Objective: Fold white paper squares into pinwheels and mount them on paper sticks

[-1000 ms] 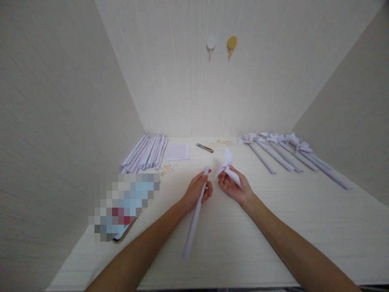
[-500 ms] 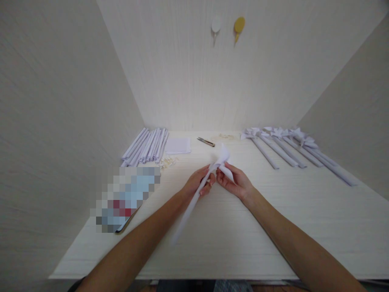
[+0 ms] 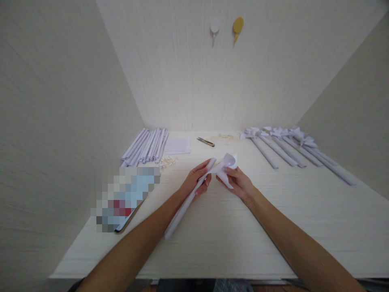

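Note:
Slanting across the front of the table is a rolled white paper tube (image 3: pixel 184 207), its upper end gripped by my left hand (image 3: pixel 191 181). Close to that end, my right hand (image 3: pixel 242 182) pinches a folded white paper pinwheel (image 3: pixel 228 163), whose blades curl upward and toward me. A narrow gap shows between the tube's tip and the pinwheel, with a thin pale strip seeming to bridge it. My fingertips behind the paper are partly hidden.
Rolled paper tubes (image 3: pixel 148 146) are piled at the back left, beside square paper sheets (image 3: pixel 178 145). Small pale pieces (image 3: pixel 168 162) lie in front. Thread snips (image 3: pixel 206 142) rest at the back. Several pinwheels on tubes (image 3: pixel 282 148) lie at right. A blurred-out phone-like object (image 3: pixel 130 198) is at left.
The pinwheel has shifted slightly right and turned, moving away from the tube's end. The tube has tilted a little, its lower end moving left. Both hands keep their hold.

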{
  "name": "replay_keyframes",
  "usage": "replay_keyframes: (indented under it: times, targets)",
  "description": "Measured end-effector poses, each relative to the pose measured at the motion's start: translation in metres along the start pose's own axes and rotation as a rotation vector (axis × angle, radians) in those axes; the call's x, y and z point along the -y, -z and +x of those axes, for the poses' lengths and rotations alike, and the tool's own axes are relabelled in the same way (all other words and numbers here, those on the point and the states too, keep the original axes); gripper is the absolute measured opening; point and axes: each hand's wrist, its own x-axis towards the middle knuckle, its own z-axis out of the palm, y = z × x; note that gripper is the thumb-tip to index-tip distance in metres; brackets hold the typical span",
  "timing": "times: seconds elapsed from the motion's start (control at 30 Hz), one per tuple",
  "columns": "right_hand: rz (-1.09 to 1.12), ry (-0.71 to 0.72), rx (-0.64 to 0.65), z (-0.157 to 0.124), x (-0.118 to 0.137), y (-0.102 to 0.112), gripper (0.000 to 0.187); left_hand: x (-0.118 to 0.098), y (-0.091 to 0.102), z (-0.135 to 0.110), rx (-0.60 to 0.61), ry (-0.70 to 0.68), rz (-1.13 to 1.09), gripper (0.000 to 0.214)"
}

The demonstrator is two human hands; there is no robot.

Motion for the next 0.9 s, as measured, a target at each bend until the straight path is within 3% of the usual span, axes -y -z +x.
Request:
replay_keyframes:
  times: [0.9]
  targets:
    - [-0.005,-0.003,0.018,0.0018,-0.0013,-0.0002,0.032,0.0064,0.0019,0.0014,0.017,-0.037,0.105,0.057]
